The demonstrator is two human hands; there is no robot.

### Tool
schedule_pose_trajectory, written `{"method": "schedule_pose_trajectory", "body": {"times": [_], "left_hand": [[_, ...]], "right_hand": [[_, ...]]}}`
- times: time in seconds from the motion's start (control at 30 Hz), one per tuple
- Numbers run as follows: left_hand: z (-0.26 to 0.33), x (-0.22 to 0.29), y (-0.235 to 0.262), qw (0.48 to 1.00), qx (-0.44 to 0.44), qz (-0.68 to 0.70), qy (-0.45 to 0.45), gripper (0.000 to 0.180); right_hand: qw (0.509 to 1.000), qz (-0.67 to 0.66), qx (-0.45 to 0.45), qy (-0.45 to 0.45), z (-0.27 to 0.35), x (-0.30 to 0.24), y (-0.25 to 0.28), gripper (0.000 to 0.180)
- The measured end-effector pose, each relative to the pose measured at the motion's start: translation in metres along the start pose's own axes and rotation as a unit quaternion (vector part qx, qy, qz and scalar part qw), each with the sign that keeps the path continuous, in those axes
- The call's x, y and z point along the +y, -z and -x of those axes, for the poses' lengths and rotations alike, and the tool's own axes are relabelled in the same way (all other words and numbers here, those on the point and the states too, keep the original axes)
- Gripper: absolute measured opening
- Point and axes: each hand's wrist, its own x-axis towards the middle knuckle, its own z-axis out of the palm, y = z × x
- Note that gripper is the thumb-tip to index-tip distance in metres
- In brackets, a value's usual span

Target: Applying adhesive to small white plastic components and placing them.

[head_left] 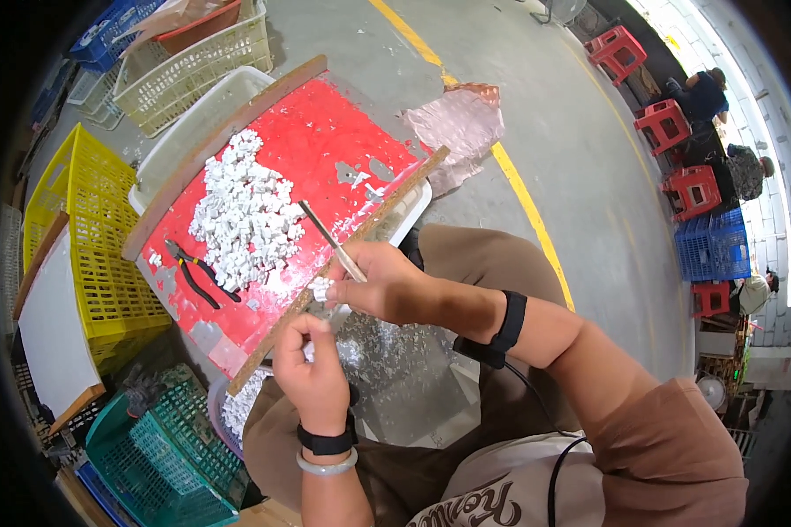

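My right hand (382, 281) is closed around a slim knife-like tool (350, 261), whose narrow dark end points away over the red board (325, 127). A small white plastic piece (321, 288) shows at the fingertips of that hand. Just below, my left hand (312, 373) is closed in a pinch, with a bit of a white piece (308, 351) visible among its fingers. Both hands are over the board's near wooden edge, close together but apart. A heap of small white pieces (246, 211) lies on the board, and pliers (200, 270) with black and yellow handles rest beside it.
The board bridges a white tub (149, 180). A tub of white pieces (242, 408) stands by my left knee. Yellow crates (105, 255) and a green basket (163, 448) are at left. A crumpled sheet (457, 132) lies on the floor; red stools (664, 127) and people are far right.
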Motion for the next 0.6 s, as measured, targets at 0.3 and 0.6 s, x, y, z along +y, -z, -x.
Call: {"method": "schedule_pose_trajectory", "body": {"times": [0.3,0.6], "left_hand": [[0.011,-0.006,0.003,0.928,-0.339,0.057,0.146,0.003],[-0.008,0.003,0.006,0.899,-0.087,0.298,0.308,0.01]], "right_hand": [[0.983,-0.159,-0.079,-0.051,-0.003,0.004,0.011,0.01],[0.978,-0.171,-0.098,-0.073,0.001,0.006,0.012,0.011]]}}
